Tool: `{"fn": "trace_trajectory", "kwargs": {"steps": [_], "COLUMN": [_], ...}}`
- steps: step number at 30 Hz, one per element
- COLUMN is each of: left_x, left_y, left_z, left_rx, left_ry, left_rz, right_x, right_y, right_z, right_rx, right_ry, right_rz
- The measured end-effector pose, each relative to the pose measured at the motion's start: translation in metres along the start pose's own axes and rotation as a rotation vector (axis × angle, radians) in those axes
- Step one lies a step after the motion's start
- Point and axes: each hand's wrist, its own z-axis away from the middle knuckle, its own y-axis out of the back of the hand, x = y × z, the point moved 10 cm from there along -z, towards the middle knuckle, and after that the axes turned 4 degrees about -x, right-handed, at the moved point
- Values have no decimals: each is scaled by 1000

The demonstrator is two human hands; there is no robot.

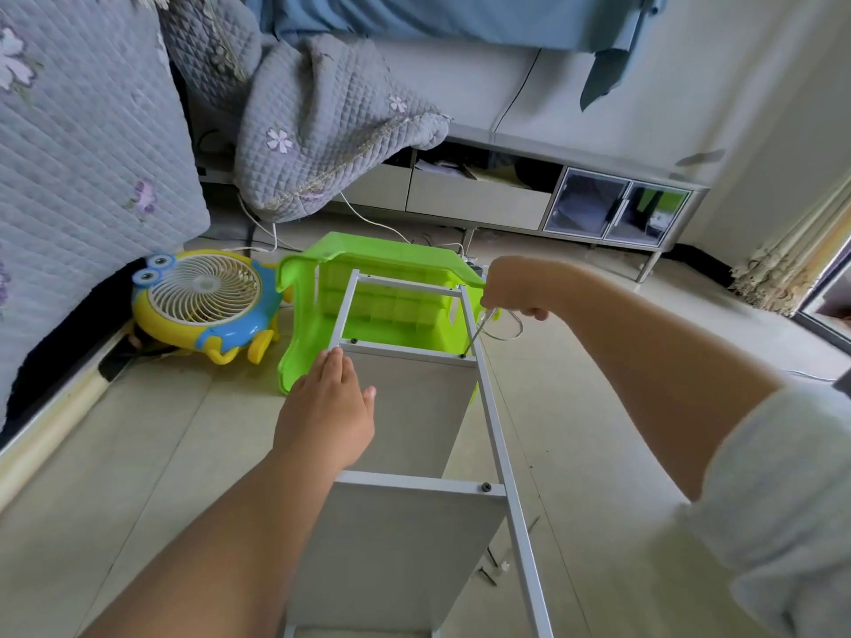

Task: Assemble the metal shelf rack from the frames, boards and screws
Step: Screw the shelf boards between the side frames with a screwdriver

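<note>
L hand (324,414) fingers flat on board (405,416); R hand (511,287) fingers curled round screwdriver (476,331) at frame (495,421) screw (462,356)

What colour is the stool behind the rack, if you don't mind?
Bright green stool, seen in the head view.

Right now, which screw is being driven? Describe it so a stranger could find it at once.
Start at the green stool lying tipped on the floor; the metal frame leans across it. On the crossbar nearest the stool, the screw sits at the right end, by the long rail. Unlike the left-end screw, it has the screwdriver tip on it, held by the right hand.
</note>
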Motion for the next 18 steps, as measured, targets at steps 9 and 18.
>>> {"fn": "trace_trajectory", "kwargs": {"steps": [9,18], "left_x": [-2,-2], "left_y": [-1,-2], "left_z": [-1,3], "left_rx": [-6,-16], "left_ry": [1,2], "left_rz": [56,66], "right_x": [-12,-21], "right_y": [12,3], "right_z": [5,15], "right_rx": [-21,-81], "right_ry": [55,36], "right_rz": [207,263]}}
